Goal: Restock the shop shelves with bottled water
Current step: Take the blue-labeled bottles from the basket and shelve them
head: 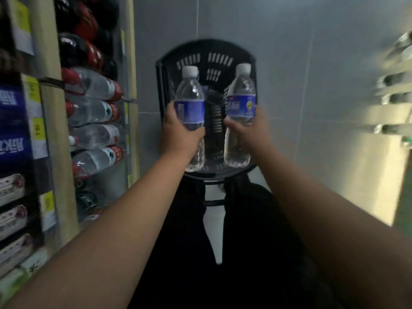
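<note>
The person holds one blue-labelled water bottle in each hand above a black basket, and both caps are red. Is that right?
Only the colour is wrong: in the head view the caps of the left bottle and right bottle are white. The left hand and right hand do hold them above the black basket.

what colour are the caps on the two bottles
White, on both the left bottle and the right bottle; head view.

You are in a shop aisle. The shelves [52,134] on your left carry rows of bottled drinks [93,110] behind yellow price tags [37,130], and a black shopping basket [214,46] sits on grey floor tiles [312,108].
</note>
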A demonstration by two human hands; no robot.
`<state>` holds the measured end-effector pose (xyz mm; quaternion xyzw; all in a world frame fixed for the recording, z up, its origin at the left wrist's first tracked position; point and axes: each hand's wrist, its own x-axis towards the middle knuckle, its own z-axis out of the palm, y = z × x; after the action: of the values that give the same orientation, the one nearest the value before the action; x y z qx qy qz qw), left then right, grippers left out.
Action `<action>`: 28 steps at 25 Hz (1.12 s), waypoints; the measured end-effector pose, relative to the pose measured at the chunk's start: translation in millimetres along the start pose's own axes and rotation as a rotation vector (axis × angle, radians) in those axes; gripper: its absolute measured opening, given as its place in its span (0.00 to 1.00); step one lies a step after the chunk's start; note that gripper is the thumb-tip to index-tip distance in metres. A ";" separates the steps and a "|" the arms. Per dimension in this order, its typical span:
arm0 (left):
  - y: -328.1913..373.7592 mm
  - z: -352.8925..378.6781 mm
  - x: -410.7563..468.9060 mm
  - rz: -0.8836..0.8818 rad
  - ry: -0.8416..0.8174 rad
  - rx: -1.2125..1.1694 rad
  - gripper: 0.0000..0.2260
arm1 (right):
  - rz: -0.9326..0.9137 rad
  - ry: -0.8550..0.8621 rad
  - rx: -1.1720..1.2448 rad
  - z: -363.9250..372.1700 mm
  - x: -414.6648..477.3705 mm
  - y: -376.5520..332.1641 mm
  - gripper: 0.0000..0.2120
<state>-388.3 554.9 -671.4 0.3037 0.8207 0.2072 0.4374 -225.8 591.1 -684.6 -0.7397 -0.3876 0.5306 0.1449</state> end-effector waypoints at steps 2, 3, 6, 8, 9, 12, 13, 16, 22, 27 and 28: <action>23.3 -38.1 -50.9 0.001 0.010 -0.087 0.38 | -0.068 -0.081 -0.008 -27.3 -57.5 -36.4 0.32; 33.3 -54.6 -73.9 0.001 0.010 -0.136 0.37 | -0.098 -0.111 0.009 -39.0 -81.1 -51.3 0.32; 63.7 -98.4 -141.1 0.096 0.015 -0.226 0.37 | -0.217 -0.201 0.020 -76.3 -149.4 -91.1 0.30; 77.8 -119.1 -179.3 0.149 0.053 -0.246 0.37 | -0.293 -0.284 0.038 -97.5 -186.0 -111.8 0.29; 82.8 -127.9 -200.8 0.167 0.088 -0.267 0.37 | -0.330 -0.332 0.035 -105.6 -204.5 -121.9 0.28; 95.4 -141.8 -265.3 0.196 0.203 -0.399 0.32 | -0.431 -0.469 0.000 -128.4 -246.8 -139.8 0.29; 97.7 -142.7 -285.9 0.186 0.234 -0.451 0.30 | -0.456 -0.520 -0.014 -134.2 -258.2 -144.7 0.29; 88.3 -141.2 -349.7 0.153 0.374 -0.621 0.30 | -0.539 -0.697 -0.083 -145.1 -297.7 -155.6 0.31; 40.9 -144.5 -476.2 0.089 0.678 -0.903 0.26 | -0.674 -1.057 -0.252 -136.1 -386.6 -140.6 0.30; -14.9 -145.0 -563.6 0.030 0.894 -1.000 0.31 | -0.800 -1.299 -0.338 -98.3 -473.9 -97.8 0.19; -28.1 -144.7 -580.0 0.027 0.923 -1.012 0.31 | -0.816 -1.342 -0.347 -92.2 -491.9 -87.1 0.19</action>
<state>-268.2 129.4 -268.1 -0.0474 0.7214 0.6789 0.1281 -246.7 308.8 -262.8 -0.0749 -0.7087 0.6995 -0.0534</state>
